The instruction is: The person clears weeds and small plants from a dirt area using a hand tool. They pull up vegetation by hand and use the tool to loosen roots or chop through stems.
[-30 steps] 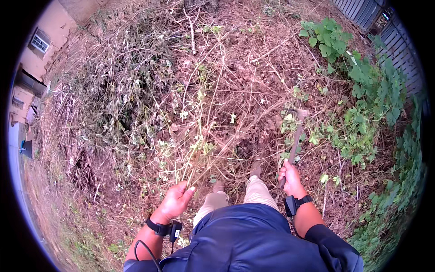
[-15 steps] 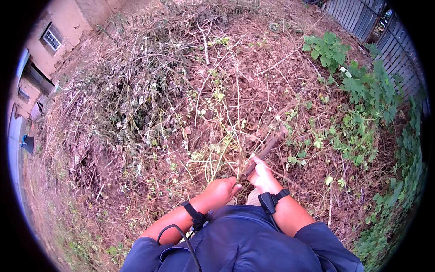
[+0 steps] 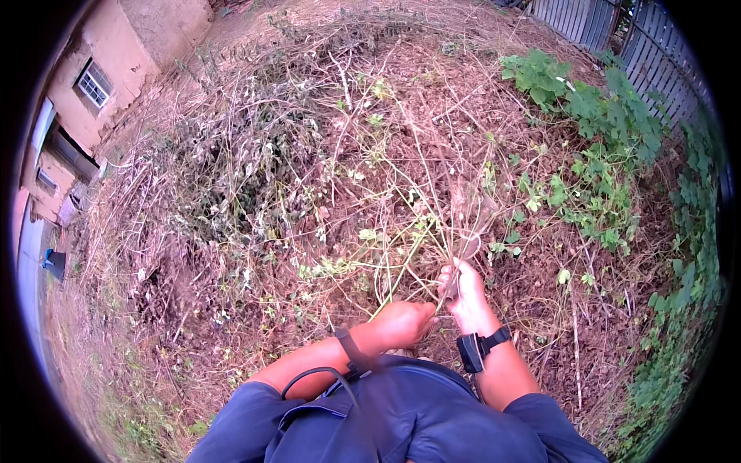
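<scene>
My left hand (image 3: pixel 407 324), closed with the knuckles up, grips a bunch of pale green vine stems (image 3: pixel 401 275) low in front of my body. Close on its right, my right hand (image 3: pixel 466 292) is wrapped round a long, narrow brown tool (image 3: pixel 468 246), which points away from me. Stems cross the tool and partly cover it, so its far end and exact kind are unclear. The vines fan out from my hands over the ground, some still bearing small yellow-green leaves.
A heap of wilted, greyish cut plants (image 3: pixel 247 162) lies ahead on the left. Leafy green creepers (image 3: pixel 610 116) grow along the right side, before a grey slatted fence (image 3: pixel 664 62). Dry litter covers the slope. A plastered building (image 3: pixel 116 46) stands at the far left.
Both hands have shifted right, the left one more so. The gathered stems have swung right with them, and the tool has turned to point more straight ahead.
</scene>
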A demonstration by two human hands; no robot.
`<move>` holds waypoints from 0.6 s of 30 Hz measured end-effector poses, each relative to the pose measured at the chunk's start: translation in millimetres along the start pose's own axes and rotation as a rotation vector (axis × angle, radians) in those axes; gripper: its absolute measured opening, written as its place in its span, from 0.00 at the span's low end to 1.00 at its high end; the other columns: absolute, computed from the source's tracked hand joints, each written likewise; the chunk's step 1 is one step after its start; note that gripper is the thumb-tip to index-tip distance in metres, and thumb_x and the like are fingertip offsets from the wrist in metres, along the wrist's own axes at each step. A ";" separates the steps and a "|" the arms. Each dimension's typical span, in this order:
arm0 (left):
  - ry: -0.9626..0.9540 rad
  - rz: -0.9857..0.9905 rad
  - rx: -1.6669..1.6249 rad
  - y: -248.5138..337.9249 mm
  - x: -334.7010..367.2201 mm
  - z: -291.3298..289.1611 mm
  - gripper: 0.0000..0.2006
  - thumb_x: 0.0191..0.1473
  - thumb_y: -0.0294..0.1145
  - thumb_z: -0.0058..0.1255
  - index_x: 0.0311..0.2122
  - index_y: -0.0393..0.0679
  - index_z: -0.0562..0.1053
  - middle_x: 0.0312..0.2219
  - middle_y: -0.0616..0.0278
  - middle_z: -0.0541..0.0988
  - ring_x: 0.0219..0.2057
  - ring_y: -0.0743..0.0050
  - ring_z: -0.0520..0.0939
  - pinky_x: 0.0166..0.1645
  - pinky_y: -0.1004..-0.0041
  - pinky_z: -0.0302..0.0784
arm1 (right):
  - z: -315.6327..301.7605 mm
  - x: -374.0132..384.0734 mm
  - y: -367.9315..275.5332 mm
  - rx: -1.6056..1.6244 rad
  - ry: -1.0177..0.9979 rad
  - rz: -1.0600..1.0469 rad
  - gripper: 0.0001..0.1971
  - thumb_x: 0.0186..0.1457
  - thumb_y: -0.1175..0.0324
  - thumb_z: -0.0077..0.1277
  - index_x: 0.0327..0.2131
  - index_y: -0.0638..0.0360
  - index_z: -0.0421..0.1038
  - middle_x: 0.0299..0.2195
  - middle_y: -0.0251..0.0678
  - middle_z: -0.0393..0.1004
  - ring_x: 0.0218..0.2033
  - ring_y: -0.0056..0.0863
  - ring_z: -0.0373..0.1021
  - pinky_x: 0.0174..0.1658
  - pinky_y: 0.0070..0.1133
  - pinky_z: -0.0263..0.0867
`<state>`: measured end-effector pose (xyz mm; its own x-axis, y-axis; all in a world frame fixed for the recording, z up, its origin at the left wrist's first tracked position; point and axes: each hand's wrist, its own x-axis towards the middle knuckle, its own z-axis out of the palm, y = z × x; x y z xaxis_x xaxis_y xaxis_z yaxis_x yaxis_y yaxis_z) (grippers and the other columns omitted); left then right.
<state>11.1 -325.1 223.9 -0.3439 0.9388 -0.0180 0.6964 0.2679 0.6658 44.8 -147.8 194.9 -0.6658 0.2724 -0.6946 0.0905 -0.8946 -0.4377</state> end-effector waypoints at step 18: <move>-0.183 0.314 0.083 41.2 -109.8 -2.0 0.13 0.43 0.39 0.59 0.33 0.45 0.74 0.37 0.60 0.72 0.48 0.62 0.69 0.57 0.60 0.59 | -117.1 -180.3 92.7 0.007 0.143 -0.256 0.09 0.58 0.62 0.47 0.29 0.53 0.61 0.19 0.32 0.65 0.18 0.23 0.63 0.19 0.21 0.61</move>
<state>76.4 -417.5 254.8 0.0079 0.9992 0.0392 0.8011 -0.0298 0.5978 260.0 -238.3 212.7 -0.5555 0.5366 -0.6352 -0.0723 -0.7922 -0.6060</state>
